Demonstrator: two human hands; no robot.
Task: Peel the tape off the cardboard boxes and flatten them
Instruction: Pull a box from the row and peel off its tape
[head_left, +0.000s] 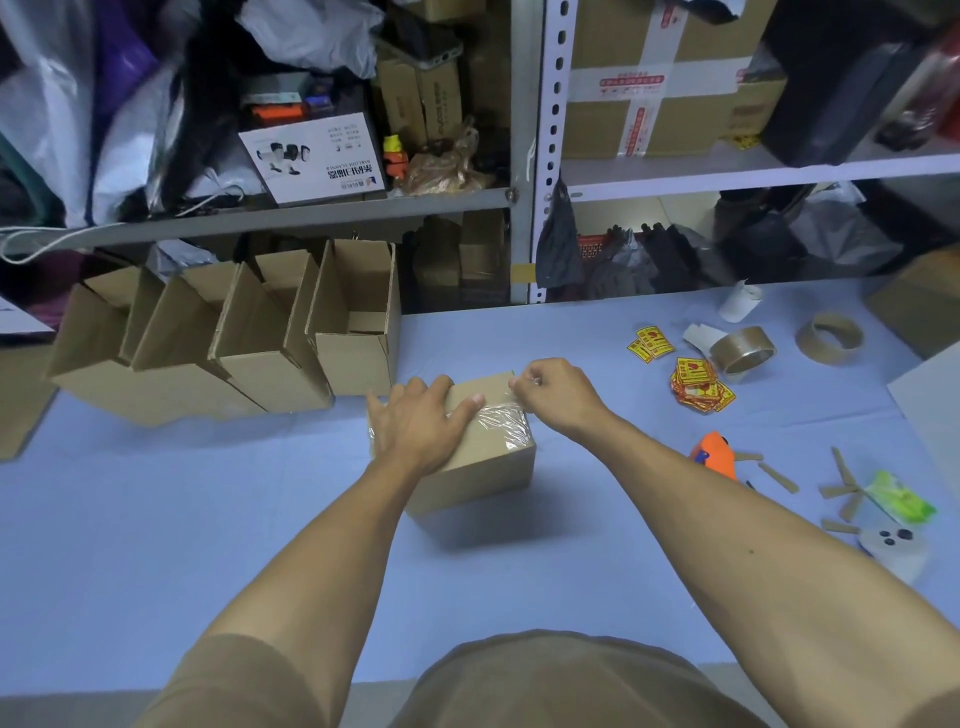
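A small closed cardboard box (485, 467) sits in the middle of the blue table (208, 519). A strip of clear tape (501, 423) runs across its top, crinkled and partly lifted. My left hand (418, 423) lies flat on the box's top, fingers spread, pressing it down. My right hand (553, 389) pinches the far end of the tape at the box's far right corner. A row of several open, empty cardboard boxes (270, 332) leans at the table's back left.
To the right lie two tape rolls (743, 351) (829, 339), yellow-red stickers (698, 384), an orange cutter (716, 454), cardboard scraps (844, 488), a green packet (901, 498) and a white paper roll (740, 300). Metal shelves (524, 156) packed with boxes and bags stand behind the table.
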